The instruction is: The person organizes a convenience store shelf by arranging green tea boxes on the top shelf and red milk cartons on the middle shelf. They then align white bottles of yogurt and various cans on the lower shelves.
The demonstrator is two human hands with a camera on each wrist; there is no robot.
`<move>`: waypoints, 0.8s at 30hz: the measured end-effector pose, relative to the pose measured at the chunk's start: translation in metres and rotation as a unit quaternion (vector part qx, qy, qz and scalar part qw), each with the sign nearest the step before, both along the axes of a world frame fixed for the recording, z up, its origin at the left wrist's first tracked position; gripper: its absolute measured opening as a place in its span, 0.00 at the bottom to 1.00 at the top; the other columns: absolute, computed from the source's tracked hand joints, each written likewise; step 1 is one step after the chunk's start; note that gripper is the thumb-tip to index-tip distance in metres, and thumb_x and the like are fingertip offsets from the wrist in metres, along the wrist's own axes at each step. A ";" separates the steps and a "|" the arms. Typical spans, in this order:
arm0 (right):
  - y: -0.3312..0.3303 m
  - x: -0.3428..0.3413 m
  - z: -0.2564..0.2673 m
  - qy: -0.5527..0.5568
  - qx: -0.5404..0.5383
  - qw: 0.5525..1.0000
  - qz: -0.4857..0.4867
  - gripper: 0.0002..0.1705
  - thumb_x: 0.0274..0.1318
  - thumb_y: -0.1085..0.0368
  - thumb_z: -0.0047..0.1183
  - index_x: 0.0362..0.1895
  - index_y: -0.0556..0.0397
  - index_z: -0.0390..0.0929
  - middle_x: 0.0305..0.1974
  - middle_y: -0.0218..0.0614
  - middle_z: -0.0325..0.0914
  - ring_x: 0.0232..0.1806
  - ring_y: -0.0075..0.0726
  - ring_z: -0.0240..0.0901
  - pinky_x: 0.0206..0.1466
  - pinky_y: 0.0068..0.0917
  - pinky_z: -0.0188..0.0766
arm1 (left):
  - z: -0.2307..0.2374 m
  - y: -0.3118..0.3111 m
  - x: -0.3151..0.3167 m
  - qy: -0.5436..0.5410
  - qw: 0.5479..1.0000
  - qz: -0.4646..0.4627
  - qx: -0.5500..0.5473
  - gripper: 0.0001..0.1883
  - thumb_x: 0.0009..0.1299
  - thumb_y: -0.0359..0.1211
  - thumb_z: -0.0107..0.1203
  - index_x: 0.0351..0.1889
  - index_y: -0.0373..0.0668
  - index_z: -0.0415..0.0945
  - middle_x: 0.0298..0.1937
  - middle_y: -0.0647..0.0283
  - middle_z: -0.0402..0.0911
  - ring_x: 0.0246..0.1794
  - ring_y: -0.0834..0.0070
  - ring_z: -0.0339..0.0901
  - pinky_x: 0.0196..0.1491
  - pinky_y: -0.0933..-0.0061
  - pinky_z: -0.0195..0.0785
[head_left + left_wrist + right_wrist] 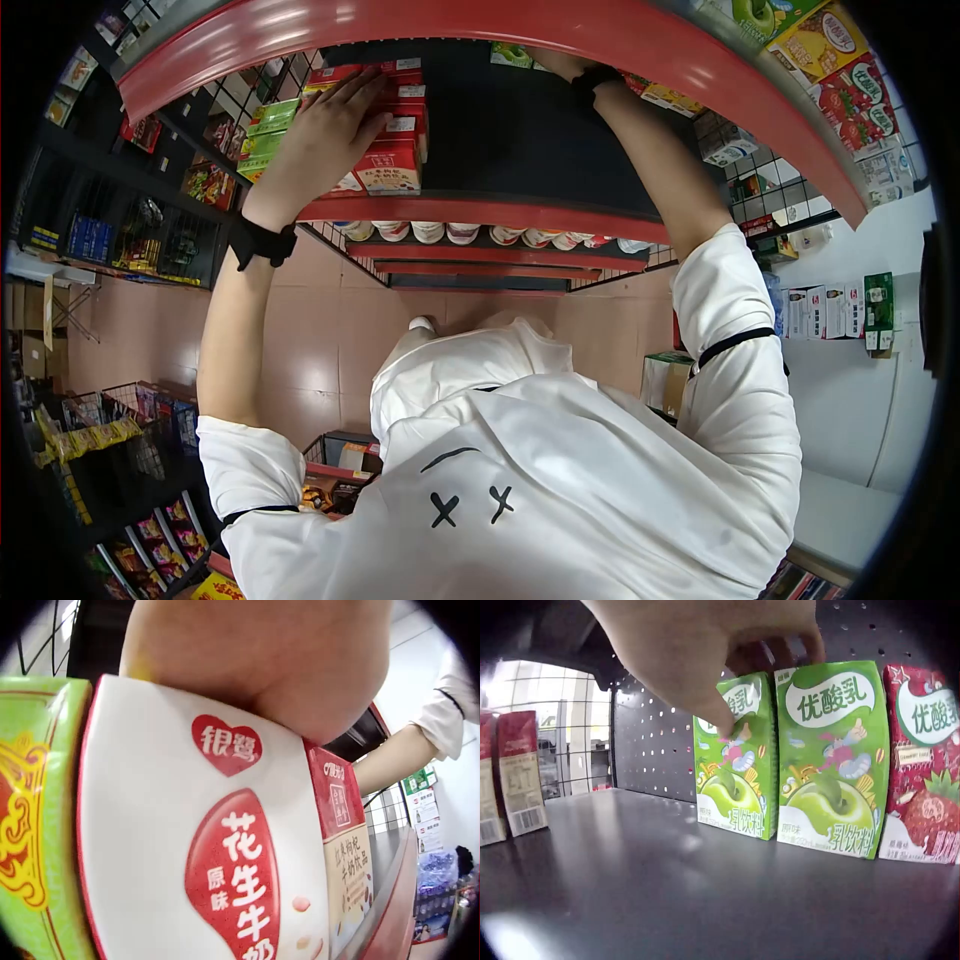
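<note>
My left hand [322, 145] lies with extended fingers across the tops of drink cartons at the shelf's left. Under its palm in the left wrist view is a white peanut milk carton [150, 817] with a red heart logo. A red-and-cream milk drink carton [343, 840] stands beside that, and a green carton [34, 817] on the other side. At the back of the shelf, my right hand [712, 652] grips a green apple milk drink carton [735, 776] from above, thumb over its front. The carton is upright next to a matching green carton [832, 761].
A red strawberry carton [926, 765] stands right of the green ones. The dark shelf [520, 140] has a red front lip [480, 208], with a red upper shelf edge [450, 20] overhead. Wire mesh [574, 735] closes its side. Round-lidded containers [428, 232] line the shelf below.
</note>
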State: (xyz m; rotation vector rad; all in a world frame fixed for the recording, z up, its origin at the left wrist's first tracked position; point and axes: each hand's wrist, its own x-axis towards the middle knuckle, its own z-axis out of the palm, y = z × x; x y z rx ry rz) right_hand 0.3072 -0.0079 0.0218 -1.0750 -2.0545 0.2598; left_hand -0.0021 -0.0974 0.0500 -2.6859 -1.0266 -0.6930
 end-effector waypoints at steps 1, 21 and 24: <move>-0.002 0.001 0.000 0.030 -0.032 0.999 0.026 0.24 0.60 0.52 0.51 0.52 0.55 0.71 0.42 0.48 0.78 0.45 0.46 0.76 0.45 0.38 0.73 | 0.005 -0.001 0.002 0.004 1.000 0.012 -0.027 0.21 0.73 0.42 0.45 0.58 0.39 0.70 0.60 0.50 0.72 0.57 0.55 0.72 0.60 0.57 0.63; -0.125 -0.042 0.000 -0.103 0.117 0.987 -0.026 0.27 0.47 0.50 0.63 0.43 0.57 0.73 0.33 0.47 0.79 0.35 0.53 0.79 0.36 0.43 0.77 | 0.005 -0.046 0.091 0.111 0.989 0.100 0.016 0.30 0.65 0.42 0.58 0.63 0.41 0.66 0.46 0.46 0.79 0.50 0.53 0.75 0.60 0.50 0.62; -0.130 -0.052 0.002 -0.096 0.027 0.995 -0.002 0.27 0.45 0.50 0.65 0.41 0.58 0.75 0.33 0.48 0.80 0.36 0.53 0.79 0.38 0.43 0.77 | 0.002 -0.054 0.080 0.151 0.980 0.126 -0.025 0.27 0.66 0.36 0.56 0.63 0.44 0.64 0.50 0.53 0.79 0.56 0.58 0.74 0.64 0.45 0.58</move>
